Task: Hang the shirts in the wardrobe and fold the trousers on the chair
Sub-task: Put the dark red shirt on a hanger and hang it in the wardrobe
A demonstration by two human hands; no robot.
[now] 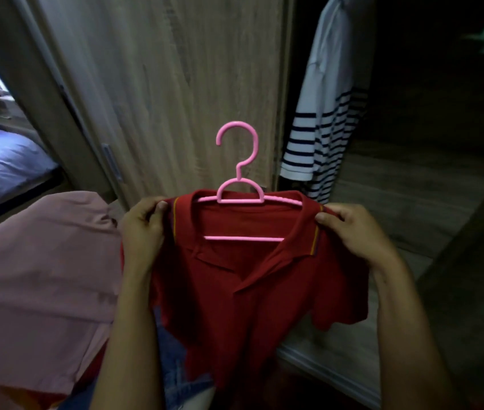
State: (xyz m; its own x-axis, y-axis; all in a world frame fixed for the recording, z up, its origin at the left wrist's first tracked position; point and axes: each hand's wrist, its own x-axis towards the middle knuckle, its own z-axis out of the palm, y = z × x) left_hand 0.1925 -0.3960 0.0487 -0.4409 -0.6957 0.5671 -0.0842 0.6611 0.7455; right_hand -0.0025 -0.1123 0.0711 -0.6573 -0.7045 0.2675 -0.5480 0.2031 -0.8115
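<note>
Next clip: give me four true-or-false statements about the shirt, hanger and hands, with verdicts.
1. The red shirt is on a pink hanger. True.
2. The hanger's hook is on a rail. False: it is free, in front of the door.
3. The left hand and right hand each pinch the red shirt near a shoulder. True.
4. A striped shirt hangs left of the red shirt. False: it hangs to its right.

Plainly a bedroom at home. Wood-grain wardrobe (175, 84) with a sliding door, open on the right and dim inside, a striped shirt (323, 119) hanging within. Bed (4, 167) with a blue sheet at far left. Loose clothes (36, 276) lying low in front, pink spread wide, denim (175, 377) near it.
</note>
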